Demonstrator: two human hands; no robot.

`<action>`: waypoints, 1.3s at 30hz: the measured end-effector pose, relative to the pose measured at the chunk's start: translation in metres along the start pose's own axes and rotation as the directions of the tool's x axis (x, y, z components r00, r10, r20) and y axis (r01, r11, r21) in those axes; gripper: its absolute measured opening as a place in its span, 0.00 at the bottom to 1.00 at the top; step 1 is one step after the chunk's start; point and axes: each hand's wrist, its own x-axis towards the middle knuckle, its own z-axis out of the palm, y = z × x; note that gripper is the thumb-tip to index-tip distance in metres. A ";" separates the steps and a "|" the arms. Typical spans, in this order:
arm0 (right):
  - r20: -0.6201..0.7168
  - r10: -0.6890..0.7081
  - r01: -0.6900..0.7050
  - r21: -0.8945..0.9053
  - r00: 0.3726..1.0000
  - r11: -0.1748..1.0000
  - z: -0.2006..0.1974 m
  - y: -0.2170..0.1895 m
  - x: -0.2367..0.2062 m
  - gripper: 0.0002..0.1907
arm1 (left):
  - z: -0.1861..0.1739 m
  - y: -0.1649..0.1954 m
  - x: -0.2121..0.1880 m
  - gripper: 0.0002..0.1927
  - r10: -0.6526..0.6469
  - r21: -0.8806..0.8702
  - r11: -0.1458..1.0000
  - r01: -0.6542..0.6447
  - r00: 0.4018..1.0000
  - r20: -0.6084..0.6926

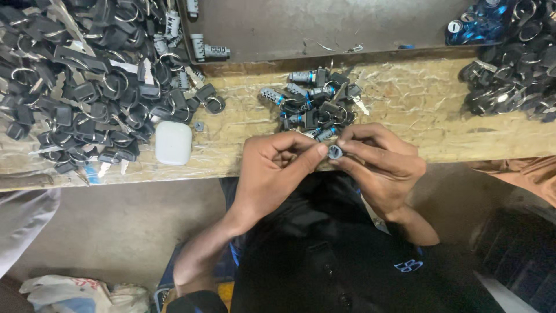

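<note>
Both hands, left hand [272, 168] and right hand [379, 165], pinch one lock cylinder [335, 152] between their fingertips.

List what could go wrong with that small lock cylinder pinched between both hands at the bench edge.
1. The lock cylinder is held only by fingertips of the left hand and right hand, just past the bench edge; a slip would probably drop it into the lap or onto the floor.
2. The small pile of cylinders lies close behind the hands; a knock could scatter it.
</note>
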 end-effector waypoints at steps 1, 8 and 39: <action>0.001 -0.005 0.005 0.003 1.000 1.000 0.001 0.001 0.000 0.16 | 0.001 0.002 -0.001 0.06 0.008 0.058 0.998 -0.007 1.000 -0.020; -0.028 0.004 -0.004 0.010 1.000 1.000 0.007 0.003 -0.004 0.15 | -0.001 0.023 0.001 0.05 0.096 0.454 0.888 -0.076 0.995 -0.021; 0.057 -0.117 0.123 -0.117 0.991 0.985 -0.007 -0.013 -0.002 0.17 | -0.006 0.051 0.016 0.04 0.080 0.587 0.776 -0.229 0.960 0.268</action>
